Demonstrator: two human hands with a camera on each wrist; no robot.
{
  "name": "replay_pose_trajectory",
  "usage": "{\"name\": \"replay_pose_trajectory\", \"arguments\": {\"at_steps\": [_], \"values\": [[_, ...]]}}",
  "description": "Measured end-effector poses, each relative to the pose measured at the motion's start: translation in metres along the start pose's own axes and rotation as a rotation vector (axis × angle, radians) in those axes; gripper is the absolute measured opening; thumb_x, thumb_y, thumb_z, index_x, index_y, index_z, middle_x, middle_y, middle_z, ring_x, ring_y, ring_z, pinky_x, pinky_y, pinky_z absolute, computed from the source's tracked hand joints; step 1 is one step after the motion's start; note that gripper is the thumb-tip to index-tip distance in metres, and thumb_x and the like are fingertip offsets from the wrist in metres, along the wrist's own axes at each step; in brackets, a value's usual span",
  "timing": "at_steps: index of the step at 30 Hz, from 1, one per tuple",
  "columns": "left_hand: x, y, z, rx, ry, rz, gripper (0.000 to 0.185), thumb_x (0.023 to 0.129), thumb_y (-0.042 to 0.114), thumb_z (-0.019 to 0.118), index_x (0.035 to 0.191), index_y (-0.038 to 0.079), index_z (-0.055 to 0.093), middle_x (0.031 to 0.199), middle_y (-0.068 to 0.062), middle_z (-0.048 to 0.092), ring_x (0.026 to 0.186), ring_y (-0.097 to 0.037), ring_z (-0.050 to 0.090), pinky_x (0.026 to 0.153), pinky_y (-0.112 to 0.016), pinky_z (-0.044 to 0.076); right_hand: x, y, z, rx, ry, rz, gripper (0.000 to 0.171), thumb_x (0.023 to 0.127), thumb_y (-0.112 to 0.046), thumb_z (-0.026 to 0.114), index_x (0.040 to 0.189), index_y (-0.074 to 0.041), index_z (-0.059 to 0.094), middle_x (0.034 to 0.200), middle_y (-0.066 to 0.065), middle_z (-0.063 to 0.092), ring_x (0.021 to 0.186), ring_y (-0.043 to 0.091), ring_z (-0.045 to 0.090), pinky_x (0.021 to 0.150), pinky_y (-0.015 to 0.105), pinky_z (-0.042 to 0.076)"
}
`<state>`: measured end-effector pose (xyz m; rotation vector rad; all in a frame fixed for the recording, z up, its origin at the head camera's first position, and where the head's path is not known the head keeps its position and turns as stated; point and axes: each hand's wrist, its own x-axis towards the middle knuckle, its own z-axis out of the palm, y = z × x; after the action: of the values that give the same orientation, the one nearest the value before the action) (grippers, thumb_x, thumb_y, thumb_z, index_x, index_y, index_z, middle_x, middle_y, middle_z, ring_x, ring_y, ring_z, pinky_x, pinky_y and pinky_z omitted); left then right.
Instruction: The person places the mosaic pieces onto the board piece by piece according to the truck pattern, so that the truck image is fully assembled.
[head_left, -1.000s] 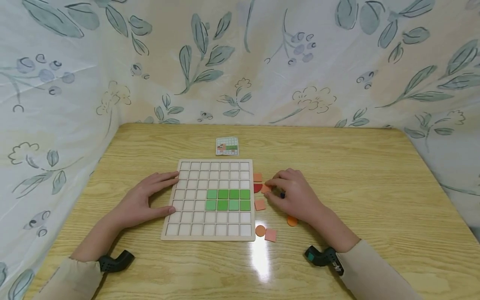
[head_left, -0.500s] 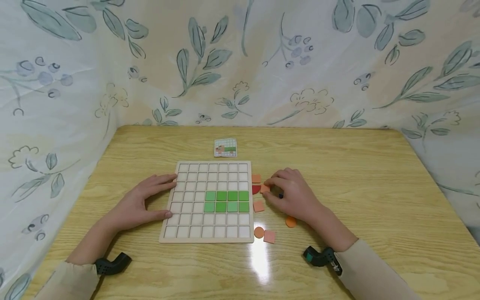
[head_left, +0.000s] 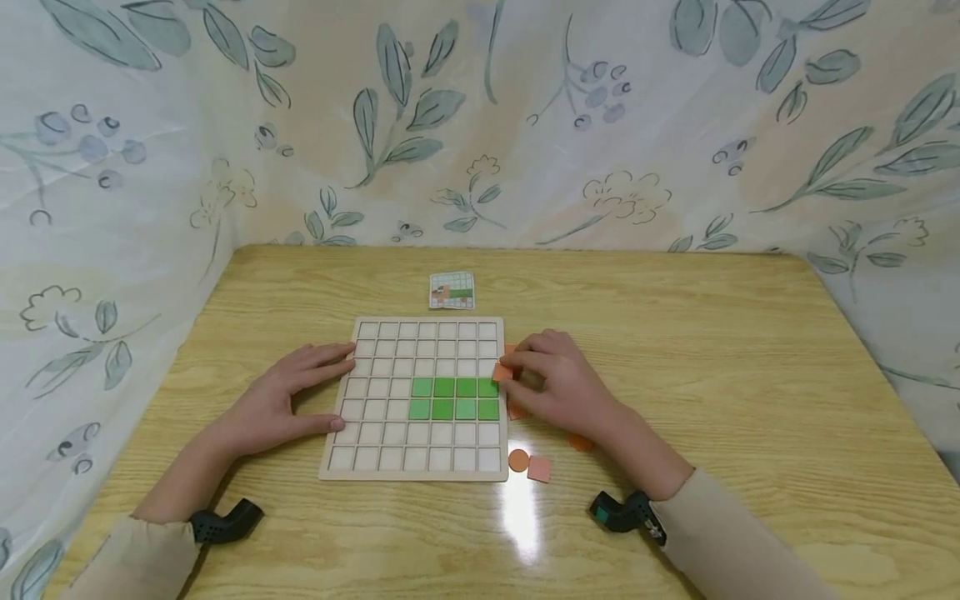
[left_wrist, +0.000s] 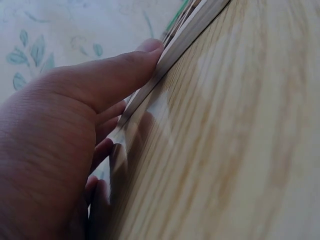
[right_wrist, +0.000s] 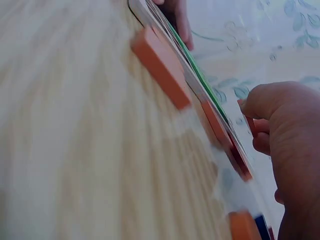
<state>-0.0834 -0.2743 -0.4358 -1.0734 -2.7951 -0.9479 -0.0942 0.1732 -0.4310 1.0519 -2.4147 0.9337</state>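
Observation:
My right hand (head_left: 558, 379) pinches a small orange square tile (head_left: 502, 372) between thumb and fingertips, over the right rim of a wooden grid board (head_left: 416, 343). In the right wrist view the tile (right_wrist: 249, 124) shows edge-on, raised above the board. Two rows of green square tiles (head_left: 444, 409) fill cells at the board's right side. My left hand (head_left: 281, 396) rests at the left edge, thumb and fingers spread and touching the frame. The left wrist view shows the thumb (left_wrist: 135, 67) laid against the board's side edge (left_wrist: 180, 47).
Behind the board lies a small picture card (head_left: 452, 291). An orange disc (head_left: 518, 460) and a pink square tile (head_left: 539, 468) lie off its front right corner. Beside the right rim are an orange tile (head_left: 515, 412) and, under the wrist, another orange piece (head_left: 581, 442). A dark red piece (right_wrist: 239, 159) shows too.
My right hand has picked the orange square tile up from the table and moved it left to the board's right rim. The left hand stays at the board's left edge.

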Motion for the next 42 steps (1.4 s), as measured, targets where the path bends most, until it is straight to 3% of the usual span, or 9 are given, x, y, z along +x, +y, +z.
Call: {"name": "replay_pose_trajectory", "arguments": {"at_steps": [7,16,22,42], "values": [[0.000,-0.001,0.005,0.028,-0.005,0.022,0.084,0.089,0.033,0.093,0.162,0.013,0.056,0.171,-0.007,0.045,0.157,-0.044,0.036,0.133,-0.028,0.009,0.010,-0.014,0.016,0.009,-0.031,-0.032,0.013,0.095,-0.023,0.086,0.101,-0.011,0.087,0.092,-0.004,0.072,0.084,0.016,0.058,0.080,0.037,0.046],[-0.003,-0.004,0.010,0.046,0.012,0.040,0.085,0.087,0.034,0.095,0.161,0.015,0.057,0.171,-0.005,0.045,0.157,-0.036,0.037,0.132,-0.025,0.008,0.029,-0.035,0.046,0.015,-0.052,-0.116,0.013,0.096,-0.023,0.084,0.103,-0.012,0.087,0.097,-0.004,0.073,0.092,0.018,0.064,0.087,0.039,0.051],[-0.004,-0.005,0.012,0.044,0.024,0.044,0.084,0.086,0.033,0.096,0.160,0.014,0.059,0.171,-0.005,0.046,0.157,-0.032,0.038,0.131,-0.023,0.009,0.037,-0.049,0.057,0.013,-0.103,-0.105,0.016,0.098,-0.024,0.082,0.107,-0.012,0.087,0.102,-0.003,0.073,0.098,0.020,0.064,0.095,0.040,0.051],[0.001,-0.002,0.006,0.034,0.012,0.012,0.086,0.084,0.036,0.096,0.159,0.016,0.060,0.170,-0.004,0.047,0.156,-0.036,0.040,0.131,-0.025,0.010,0.061,-0.073,0.077,-0.021,-0.227,-0.088,0.019,0.102,-0.029,0.076,0.112,-0.016,0.086,0.103,-0.006,0.074,0.093,0.015,0.060,0.081,0.031,0.048]]}}
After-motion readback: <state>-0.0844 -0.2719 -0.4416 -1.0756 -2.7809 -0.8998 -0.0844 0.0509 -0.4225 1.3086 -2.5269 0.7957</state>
